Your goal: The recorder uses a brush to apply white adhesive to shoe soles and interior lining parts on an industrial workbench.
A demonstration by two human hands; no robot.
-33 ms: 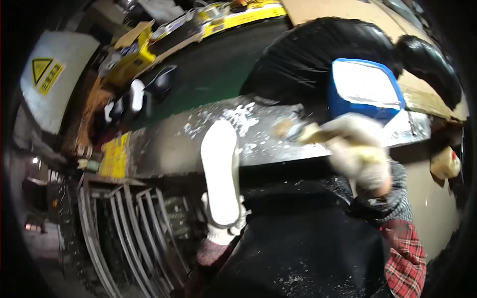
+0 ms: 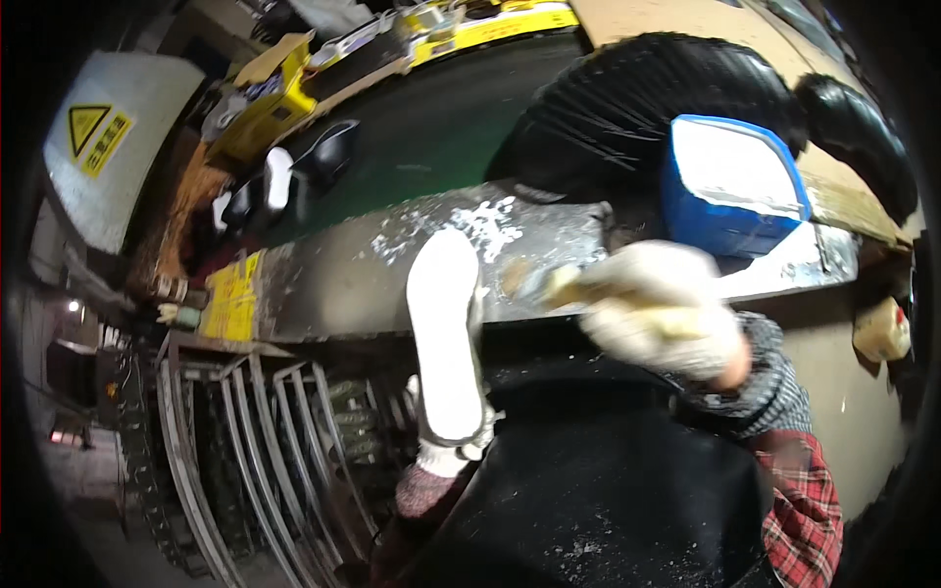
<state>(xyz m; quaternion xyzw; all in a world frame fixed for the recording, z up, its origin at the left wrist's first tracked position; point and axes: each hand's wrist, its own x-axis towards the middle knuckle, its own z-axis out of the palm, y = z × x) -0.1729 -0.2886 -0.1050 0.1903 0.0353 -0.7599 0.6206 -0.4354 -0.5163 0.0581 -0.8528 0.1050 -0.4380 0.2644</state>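
My left hand (image 2: 453,453), in a pale glove, grips a shoe (image 2: 446,333) from beneath. Its white sole faces up and the toe points away from me; the palm is hidden under it. Right of the shoe, my right hand (image 2: 662,309), also gloved and smeared by motion, is closed round a brush (image 2: 559,287) with a yellowish handle. The blurred brown bristles point left toward the sole, apart from it. Behind my right hand stands a blue tub (image 2: 730,227), with a white mass inside.
White smears mark the metal ledge (image 2: 343,279). Past it runs a dark green belt (image 2: 421,147) with dark shoes (image 2: 279,181) at the left. A big black bag (image 2: 637,108) lies behind the tub. A metal rack (image 2: 265,441) stands low left; a pale jug (image 2: 882,330) sits far right.
My right hand has moved left with the brush, bringing the bristles closer to the shoe. The whole view has shifted slightly; my left hand still holds the shoe.
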